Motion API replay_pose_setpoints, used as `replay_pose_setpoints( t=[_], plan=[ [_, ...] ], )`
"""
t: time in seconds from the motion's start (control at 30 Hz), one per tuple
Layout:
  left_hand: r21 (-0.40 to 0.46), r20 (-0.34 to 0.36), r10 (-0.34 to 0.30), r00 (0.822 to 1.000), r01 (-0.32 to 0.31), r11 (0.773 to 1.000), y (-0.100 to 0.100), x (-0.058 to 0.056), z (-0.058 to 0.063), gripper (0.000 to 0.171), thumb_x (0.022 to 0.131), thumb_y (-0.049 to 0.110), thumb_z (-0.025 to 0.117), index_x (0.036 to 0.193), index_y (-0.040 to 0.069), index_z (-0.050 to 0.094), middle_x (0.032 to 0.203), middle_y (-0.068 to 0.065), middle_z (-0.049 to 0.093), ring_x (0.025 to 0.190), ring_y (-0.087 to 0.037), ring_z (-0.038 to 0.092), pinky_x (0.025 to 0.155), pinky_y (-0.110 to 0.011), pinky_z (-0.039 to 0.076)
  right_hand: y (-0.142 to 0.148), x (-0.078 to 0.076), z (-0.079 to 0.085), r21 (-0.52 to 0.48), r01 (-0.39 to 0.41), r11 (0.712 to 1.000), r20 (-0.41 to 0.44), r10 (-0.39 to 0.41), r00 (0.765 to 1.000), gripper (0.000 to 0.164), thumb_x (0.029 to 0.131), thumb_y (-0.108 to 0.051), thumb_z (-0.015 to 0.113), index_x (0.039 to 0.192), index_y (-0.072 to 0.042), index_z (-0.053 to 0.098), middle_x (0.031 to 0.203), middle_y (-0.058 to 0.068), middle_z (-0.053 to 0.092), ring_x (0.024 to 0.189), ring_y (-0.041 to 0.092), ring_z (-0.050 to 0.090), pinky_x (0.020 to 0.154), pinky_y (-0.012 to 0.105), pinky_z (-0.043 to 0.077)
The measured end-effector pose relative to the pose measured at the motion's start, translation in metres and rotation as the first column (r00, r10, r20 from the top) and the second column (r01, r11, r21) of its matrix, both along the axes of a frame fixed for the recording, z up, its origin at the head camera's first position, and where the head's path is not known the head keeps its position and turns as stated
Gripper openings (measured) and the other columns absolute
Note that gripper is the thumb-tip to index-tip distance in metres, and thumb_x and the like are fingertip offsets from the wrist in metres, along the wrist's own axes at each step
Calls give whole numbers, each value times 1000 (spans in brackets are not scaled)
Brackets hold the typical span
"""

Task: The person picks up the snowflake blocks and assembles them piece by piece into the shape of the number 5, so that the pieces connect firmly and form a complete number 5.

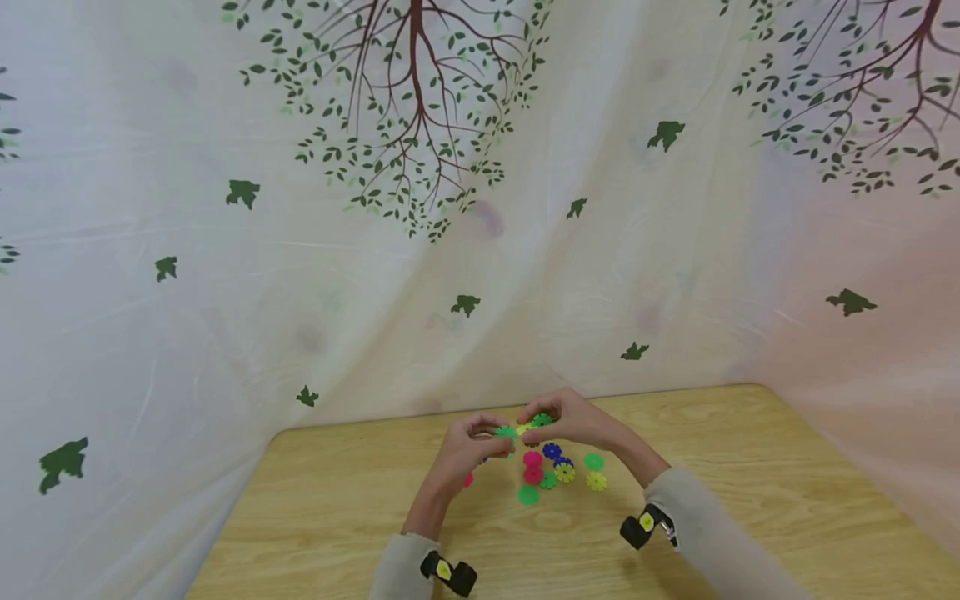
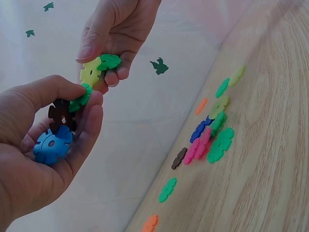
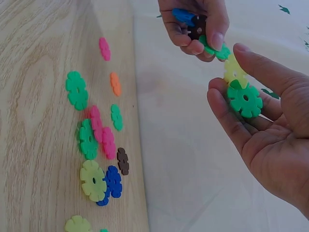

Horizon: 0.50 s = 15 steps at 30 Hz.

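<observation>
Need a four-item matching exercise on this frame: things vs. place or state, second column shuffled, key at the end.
Things:
1. left hand
2. right hand
3. dark blue discs
4. patterned cloth

Place or state:
A. hanging behind the table
B. holding a yellow disc and a green disc
C. lying on the tabletop
D. holding a light blue disc and a brown disc

Pairs: 1-D, 2-B, 3-C, 4-A

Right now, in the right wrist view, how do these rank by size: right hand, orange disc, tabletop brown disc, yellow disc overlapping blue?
1. Right hand
2. Yellow notched disc
Last: brown notched disc and orange notched disc, too alike to rank.
</observation>
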<state>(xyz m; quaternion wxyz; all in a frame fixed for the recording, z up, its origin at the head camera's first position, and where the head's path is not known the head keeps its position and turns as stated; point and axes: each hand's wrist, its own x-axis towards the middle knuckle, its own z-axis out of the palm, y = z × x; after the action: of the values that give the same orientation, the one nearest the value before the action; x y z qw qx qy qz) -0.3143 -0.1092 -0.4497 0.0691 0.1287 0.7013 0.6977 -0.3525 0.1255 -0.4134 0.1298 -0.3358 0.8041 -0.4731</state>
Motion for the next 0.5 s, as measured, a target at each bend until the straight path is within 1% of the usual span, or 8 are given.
replay_pose_setpoints(
  t=[0.1, 0.2, 0.27, 0.37, 0.5],
  plan=[
    [12, -5, -20, 1000, 20, 1000, 1, 0, 0, 27, 88, 2, 75, 111, -5, 64, 93, -3, 72, 81, -13, 73, 85, -36, 62, 0, 1, 0, 3, 0, 1000, -12, 0, 1000, 28, 93, -22, 76, 116, -6, 74, 113, 10, 75, 90, 23, 69, 78, 27, 57],
    [12, -24, -41, 999, 41, 999, 1, 1, 2, 27, 88, 1, 74, 111, -7, 63, 94, -6, 71, 81, -12, 72, 84, -34, 62, -1, 3, 0, 8, 1, 1000, -25, -1, 1000, 26, 93, -24, 76, 114, -10, 75, 113, 8, 75, 90, 21, 69, 77, 27, 57],
    [2, -35, -52, 998, 52, 999, 1, 1, 2, 27, 88, 1, 74, 111, -8, 62, 94, -7, 71, 80, -12, 71, 84, -35, 62, -2, 4, 0, 6, 0, 1000, -27, 0, 1000, 25, 93, -24, 76, 114, -10, 76, 112, 8, 76, 87, 18, 69, 76, 28, 57],
    [-23, -48, -67, 997, 66, 998, 1, 1, 2, 28, 89, 3, 74, 112, -7, 62, 95, -6, 70, 80, -12, 71, 83, -36, 62, -4, 5, 0, 5, -5, 1000, -35, 5, 999, 23, 93, -24, 76, 112, -11, 76, 109, 8, 76, 79, 10, 64, 73, 27, 56],
    [-58, -57, -92, 994, 89, 994, 2, 1, 2, 27, 91, 4, 72, 114, -6, 62, 94, -1, 69, 80, -11, 69, 76, -30, 60, -4, 5, -2, 12, -15, 1000, -40, 15, 999, 20, 93, -22, 76, 109, -11, 77, 104, 9, 76, 70, 6, 55, 66, 23, 51]
  ],
)
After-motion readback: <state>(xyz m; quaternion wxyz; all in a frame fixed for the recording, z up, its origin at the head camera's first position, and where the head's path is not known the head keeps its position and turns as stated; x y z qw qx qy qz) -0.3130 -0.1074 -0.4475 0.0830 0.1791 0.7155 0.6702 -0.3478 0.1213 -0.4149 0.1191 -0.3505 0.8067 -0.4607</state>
